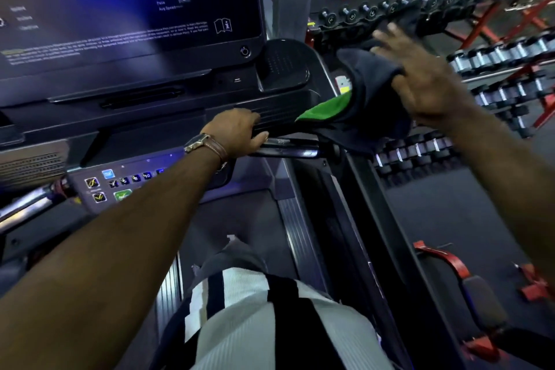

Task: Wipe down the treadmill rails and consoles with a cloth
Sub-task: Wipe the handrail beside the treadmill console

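Note:
I stand on a treadmill whose console [144, 90] fills the upper left, its lit screen [120, 3] showing blue graphics and text. My left hand [240, 132] is closed around the black handlebar [288, 149] at the console's right end; a watch and bracelets sit on that wrist. A dark cloth with a green patch [360, 99] drapes over the right rail's top end. My right hand [420, 78] rests on the cloth with fingers spread, pinching its upper fold; motion blur hides the exact grip.
A button panel [120, 186] with lit keys lies below the console. The treadmill's right side rail [369, 204] runs down toward me. Racks of dumbbells [450, 24] stand to the right, with red-framed benches [450, 267] on the dark floor.

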{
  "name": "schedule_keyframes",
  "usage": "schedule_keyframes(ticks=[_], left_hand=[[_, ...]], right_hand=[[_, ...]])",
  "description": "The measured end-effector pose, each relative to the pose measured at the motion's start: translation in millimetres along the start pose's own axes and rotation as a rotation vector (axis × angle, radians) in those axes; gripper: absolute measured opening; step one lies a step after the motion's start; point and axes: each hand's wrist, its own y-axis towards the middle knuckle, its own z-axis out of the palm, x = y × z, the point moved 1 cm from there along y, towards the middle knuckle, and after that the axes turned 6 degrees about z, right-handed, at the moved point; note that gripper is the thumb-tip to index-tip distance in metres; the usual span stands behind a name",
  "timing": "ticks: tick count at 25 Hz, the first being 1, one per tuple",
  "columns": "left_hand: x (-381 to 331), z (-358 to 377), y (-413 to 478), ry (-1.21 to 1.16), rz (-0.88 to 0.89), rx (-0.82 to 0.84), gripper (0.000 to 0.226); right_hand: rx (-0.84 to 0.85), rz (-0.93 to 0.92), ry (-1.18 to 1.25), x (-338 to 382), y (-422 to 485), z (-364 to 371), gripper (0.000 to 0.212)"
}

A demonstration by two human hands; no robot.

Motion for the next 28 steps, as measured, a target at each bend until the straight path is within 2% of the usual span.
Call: schedule_keyframes(ticks=[3, 5, 8, 10, 12, 13, 16, 19, 20, 21, 23, 25, 28], left_hand=[[3, -4, -1, -0.112, -0.038, -0.040, 0.030], [7, -4, 0, -0.188, -0.073, -0.075, 0.025], [12, -3, -2, -0.264, -0.085, -0.103, 0.023], [13, -2, -4, -0.279, -0.061, -0.104, 0.023], [15, -3, -7, -0.291, -0.037, -0.116, 0.024], [15, -4, -8, -0.307, -0.018, -0.126, 0.025], [20, -6, -7, -0.267, 0.057, -0.075, 0.028], [29, -9, -5, -0.098, 0.095, 0.049, 0.025], [31, -10, -7, -0.068, 0.104, 0.059, 0.023], [32, -10, -10, -0.061, 0.115, 0.052, 0.023], [33, -8, -13, -0.092, 0.122, 0.028, 0.027], [32, -5, -17, -0.105, 0.132, 0.017, 0.036], [33, -5, -14, -0.100, 0.120, 0.016, 0.031]], right_hand=[[-0.076, -0.076, 0.015, 24, -13, -25, 0.050], [0.040, -0.074, 0.080, 44, -18, 13, 0.051], [0.339, 0.138, 0.061, 68, -34, 113, 0.057], [0.425, 0.348, -0.047, 88, -46, 169, 0.061], [0.319, 0.465, -0.093, 111, -63, 199, 0.067], [0.270, 0.460, -0.119, 121, -77, 205, 0.069], [0.266, 0.411, -0.191, 118, -122, 206, 0.075], [0.180, 0.610, -0.092, 114, -82, 206, 0.063], [0.161, 0.622, -0.056, 123, -59, 209, 0.060], [0.146, 0.557, -0.046, 134, -42, 214, 0.058], [0.164, 0.312, -0.084, 143, -39, 218, 0.056], [0.200, 0.216, -0.132, 119, -67, 212, 0.057], [0.166, 0.465, -0.102, 94, -63, 204, 0.054]])
